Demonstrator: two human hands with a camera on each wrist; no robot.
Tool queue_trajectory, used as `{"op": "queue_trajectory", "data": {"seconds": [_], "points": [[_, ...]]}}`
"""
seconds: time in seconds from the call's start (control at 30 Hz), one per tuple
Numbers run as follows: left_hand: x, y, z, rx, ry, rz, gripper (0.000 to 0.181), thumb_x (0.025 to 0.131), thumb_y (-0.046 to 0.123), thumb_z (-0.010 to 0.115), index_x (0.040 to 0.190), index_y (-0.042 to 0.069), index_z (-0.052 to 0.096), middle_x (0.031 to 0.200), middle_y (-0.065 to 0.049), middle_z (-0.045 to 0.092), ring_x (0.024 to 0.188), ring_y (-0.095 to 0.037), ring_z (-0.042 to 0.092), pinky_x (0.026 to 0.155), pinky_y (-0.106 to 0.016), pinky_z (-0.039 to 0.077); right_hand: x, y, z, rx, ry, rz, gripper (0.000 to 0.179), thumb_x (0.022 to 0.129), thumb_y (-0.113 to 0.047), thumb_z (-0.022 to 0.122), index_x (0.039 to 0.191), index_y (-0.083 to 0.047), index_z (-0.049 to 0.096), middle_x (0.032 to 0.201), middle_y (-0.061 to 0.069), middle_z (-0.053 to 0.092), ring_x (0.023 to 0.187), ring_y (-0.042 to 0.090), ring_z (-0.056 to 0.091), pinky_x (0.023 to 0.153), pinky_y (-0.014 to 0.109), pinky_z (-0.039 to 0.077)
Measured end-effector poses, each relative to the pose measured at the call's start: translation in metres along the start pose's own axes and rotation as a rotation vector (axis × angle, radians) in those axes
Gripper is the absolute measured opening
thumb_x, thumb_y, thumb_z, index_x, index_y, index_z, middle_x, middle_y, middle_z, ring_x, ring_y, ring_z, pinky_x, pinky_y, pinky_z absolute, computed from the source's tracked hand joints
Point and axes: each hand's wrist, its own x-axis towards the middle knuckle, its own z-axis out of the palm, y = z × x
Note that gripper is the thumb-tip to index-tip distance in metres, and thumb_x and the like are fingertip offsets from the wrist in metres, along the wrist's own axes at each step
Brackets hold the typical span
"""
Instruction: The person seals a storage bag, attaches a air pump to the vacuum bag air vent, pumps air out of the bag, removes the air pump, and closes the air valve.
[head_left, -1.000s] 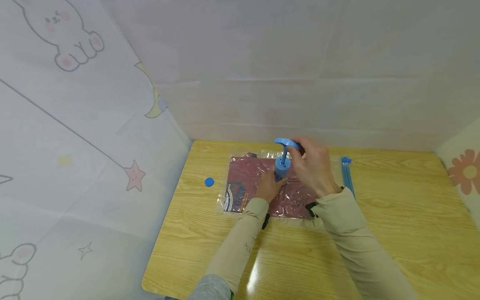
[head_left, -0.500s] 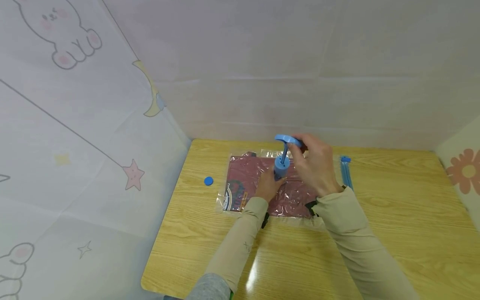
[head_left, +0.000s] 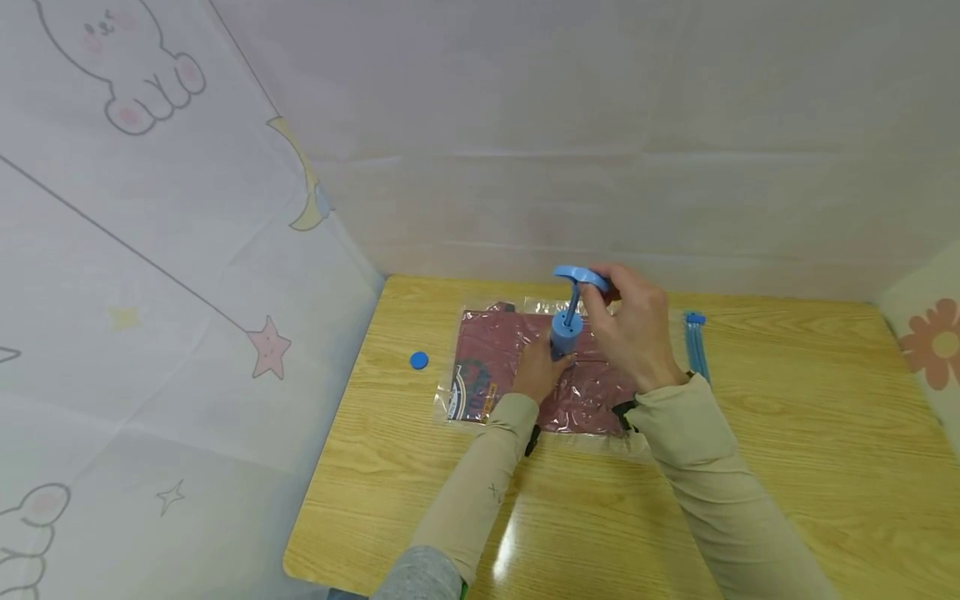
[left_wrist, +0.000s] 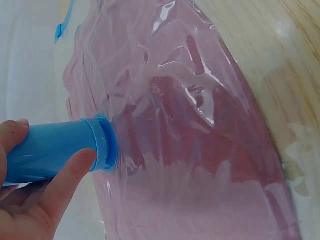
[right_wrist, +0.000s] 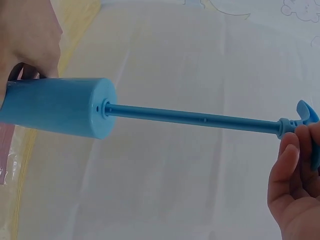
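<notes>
A blue hand pump [right_wrist: 60, 107] stands on a clear plastic bag [left_wrist: 165, 130] that holds folded maroon cloth. My left hand [head_left: 536, 371] grips the pump's barrel low down, its thumb and fingers around it close above the bag. The thin rod [right_wrist: 200, 118] is drawn far out of the barrel. At its top, my right hand [head_left: 637, 327] holds the handle [head_left: 574, 274] by its right side, with fingers and thumb curled on it. In the left wrist view the barrel's rimmed end meets the bag's surface.
A round blue cap [head_left: 419, 360] lies on the wooden table [head_left: 375, 483] left of the bag. Blue strips [head_left: 696, 346] with a darker blue end piece lie at the bag's right edge. Printed sheets [head_left: 480, 150] hang behind and beside the table.
My right hand has risen a little with the handle, so slightly more of the rod shows. The left hand, barrel and bag stay in place.
</notes>
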Motion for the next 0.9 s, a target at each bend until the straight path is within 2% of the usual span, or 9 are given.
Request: {"op": "queue_trajectory", "data": {"seconds": [0.27,0.53,0.7,0.9], "points": [[-0.001,-0.001,0.002,-0.021,-0.008,-0.012,0.056,0.087,0.022,0.073,0.135,0.012,0.048,0.124,-0.014,0.066,0.112,-0.029,0.065,0.095,-0.041,0.053,-0.001,0.004,0.003,0.008,0.001,0.011,0.015,0.089,0.0,0.063,0.1,0.009,0.066,0.089,0.019,0.069,0.074,0.027,0.065,0.069,0.006,0.04],[0.0,-0.004,0.004,-0.018,0.012,0.011,0.054,0.085,0.021,0.075,0.132,0.01,0.05,0.12,-0.015,0.067,0.109,-0.029,0.066,0.093,-0.041,0.054,-0.005,0.009,0.008,-0.007,-0.017,0.03,0.013,0.089,-0.002,0.064,0.097,0.008,0.066,0.087,0.018,0.069,0.072,0.026,0.064,0.067,0.011,0.042],[0.0,-0.004,0.003,-0.018,-0.003,0.004,0.054,0.086,0.022,0.074,0.133,0.011,0.049,0.123,-0.014,0.067,0.111,-0.029,0.066,0.095,-0.04,0.053,-0.006,0.012,0.011,-0.005,-0.031,0.056,0.013,0.09,-0.004,0.064,0.097,0.006,0.067,0.088,0.018,0.069,0.073,0.025,0.064,0.067,0.01,0.042],[-0.001,-0.003,0.002,-0.032,-0.013,-0.022,0.055,0.087,0.021,0.073,0.135,0.012,0.049,0.123,-0.014,0.066,0.111,-0.029,0.065,0.095,-0.041,0.053,-0.01,0.018,0.015,-0.021,-0.061,0.097,0.013,0.09,-0.004,0.063,0.098,0.006,0.067,0.089,0.018,0.069,0.074,0.026,0.064,0.066,0.024,0.047]]}}
